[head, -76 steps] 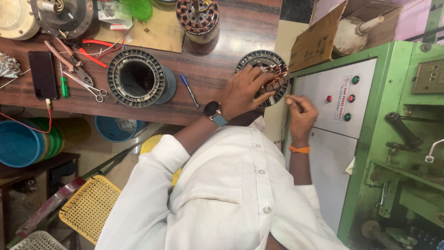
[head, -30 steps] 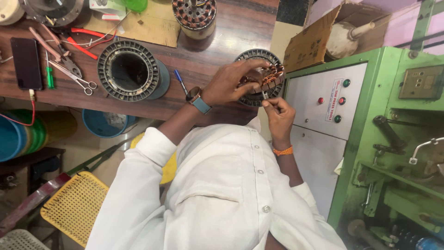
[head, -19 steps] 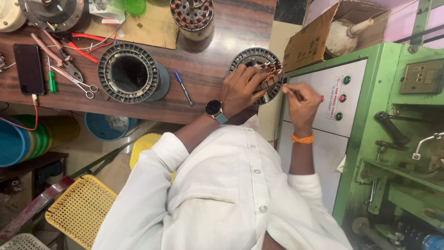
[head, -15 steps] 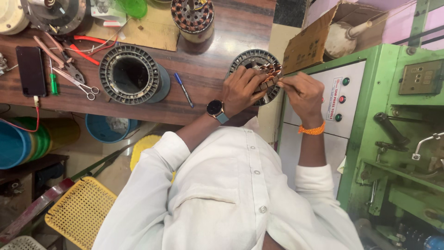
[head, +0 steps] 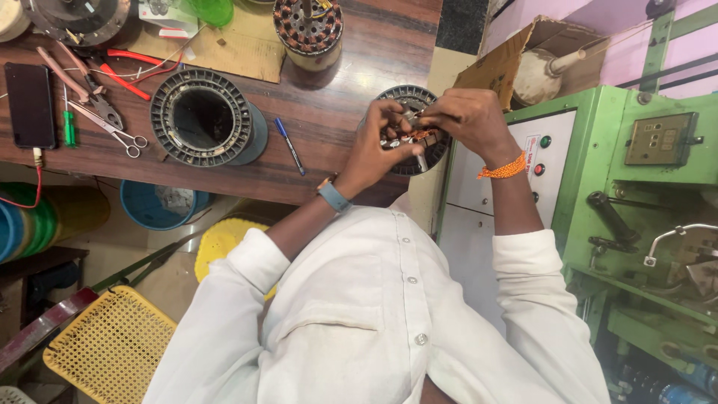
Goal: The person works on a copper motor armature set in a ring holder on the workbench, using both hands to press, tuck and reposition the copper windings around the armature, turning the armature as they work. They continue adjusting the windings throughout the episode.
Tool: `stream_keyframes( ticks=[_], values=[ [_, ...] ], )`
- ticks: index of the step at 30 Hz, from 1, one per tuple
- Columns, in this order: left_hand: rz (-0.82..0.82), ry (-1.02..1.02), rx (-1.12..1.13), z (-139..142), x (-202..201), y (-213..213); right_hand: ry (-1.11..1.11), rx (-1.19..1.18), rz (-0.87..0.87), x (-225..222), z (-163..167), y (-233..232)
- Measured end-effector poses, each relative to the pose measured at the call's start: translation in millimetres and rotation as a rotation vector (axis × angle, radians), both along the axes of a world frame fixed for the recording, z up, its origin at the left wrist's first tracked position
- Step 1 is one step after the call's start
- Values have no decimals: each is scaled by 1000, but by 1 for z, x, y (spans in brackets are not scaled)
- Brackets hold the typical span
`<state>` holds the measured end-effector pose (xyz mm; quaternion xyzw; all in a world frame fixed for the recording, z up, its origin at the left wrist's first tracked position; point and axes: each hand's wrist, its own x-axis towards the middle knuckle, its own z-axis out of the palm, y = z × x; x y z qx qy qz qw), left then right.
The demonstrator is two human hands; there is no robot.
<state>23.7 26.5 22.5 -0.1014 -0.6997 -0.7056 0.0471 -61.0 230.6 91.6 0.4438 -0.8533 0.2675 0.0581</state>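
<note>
**Inspector:** Where did the work sit?

**Assessor:** The small round grey metal stator with copper windings (head: 410,129) lay at the right edge of the dark wooden worktop (head: 336,112), partly overhanging towards the green machine cabinet (head: 628,194). The left hand (head: 378,150) was curled over its near rim, fingers pressing at the coil. The right hand (head: 467,123) was pinched on something at the windings; what it gripped could not be made out.

**Inspector:** Recommendation?

**Assessor:** In my judgement the stator wanted moving further onto the worktop, steadied flat by the left hand, with the winding worked gently so no wire kinked. The larger black ribbed stator (head: 202,118) and blue pen (head: 289,146) lay well apart.
</note>
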Motion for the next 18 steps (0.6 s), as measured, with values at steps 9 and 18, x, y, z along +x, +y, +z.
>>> stream_keyframes(
  ticks=[9,18],
  values=[
    [-273,-380,338,15,-33,-1,2,-131,-185,24,9,-27],
    [-324,-44,133,2,-25,-23,-146,-305,-545,96,9,-40]
  ],
)
